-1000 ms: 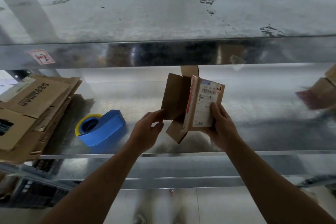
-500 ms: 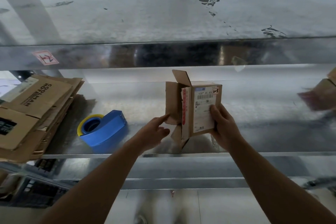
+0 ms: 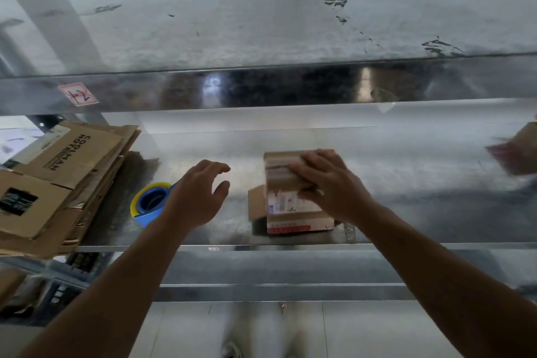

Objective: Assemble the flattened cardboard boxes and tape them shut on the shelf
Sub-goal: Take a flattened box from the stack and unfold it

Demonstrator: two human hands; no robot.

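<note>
A small cardboard box [image 3: 286,212] with a white label and red print lies on the metal shelf [image 3: 406,189], one flap sticking out to its left. My right hand [image 3: 328,183] lies on top of the box with its fingers spread over it, pressing it down. To the left of the box my left hand [image 3: 200,192] hovers above the shelf with loosely spread fingers, holding nothing. A blue tape dispenser [image 3: 149,205] with a yellow-rimmed roll sits just left of that hand, partly hidden by the wrist.
A stack of flattened cardboard boxes [image 3: 55,183] lies at the shelf's left end. Another brown box [image 3: 517,151] shows blurred at the right edge. An upper shelf [image 3: 261,87] runs overhead, and the shelf's front edge [image 3: 261,247] lies near my forearms.
The box was held upright between both hands; now it lies on the shelf under my right hand. My left hand has let go and moved left, toward the tape dispenser.
</note>
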